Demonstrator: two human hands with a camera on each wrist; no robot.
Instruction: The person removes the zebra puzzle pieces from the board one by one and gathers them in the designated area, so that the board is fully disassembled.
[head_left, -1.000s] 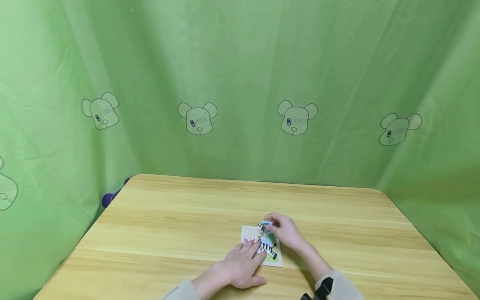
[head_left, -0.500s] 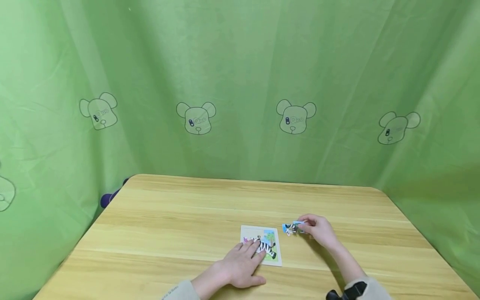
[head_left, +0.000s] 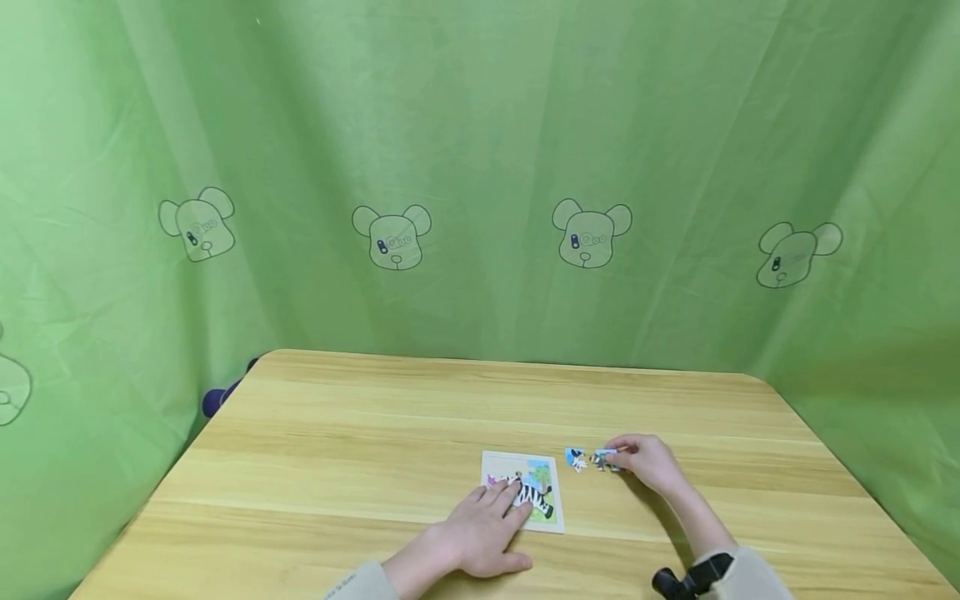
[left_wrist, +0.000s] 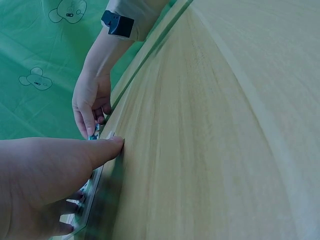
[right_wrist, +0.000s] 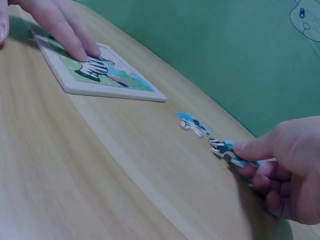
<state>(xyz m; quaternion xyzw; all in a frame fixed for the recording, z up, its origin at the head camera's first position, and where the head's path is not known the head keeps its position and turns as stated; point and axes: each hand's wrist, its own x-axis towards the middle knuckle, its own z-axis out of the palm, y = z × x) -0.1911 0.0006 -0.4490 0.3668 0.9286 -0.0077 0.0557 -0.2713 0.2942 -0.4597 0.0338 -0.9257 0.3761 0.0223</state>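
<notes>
Since the head frame of a second ago, the bare right hand (head_left: pixel 651 464) has moved off the square, white-rimmed puzzle tray (right_wrist: pixel 117 94) onto its right side; the bare left hand (head_left: pixel 486 533) has stayed put. We record a pinch, thumb above and fingers curled below, closed on one end of the flat, zebra-striped blue-green jigsaw piece (right_wrist: pixel 221 146); we judge this leaves its striped end in sight. Contact with the pale wood-grain table (head_left: pixel 337 433): we cannot tell. Just beside, towards the tray, lies the flat blue-and-white jigsaw piece (right_wrist: pixel 191 125), loose. Left fingers lie straight and spread over the tray, gripping nothing, probably steadying it.
</notes>
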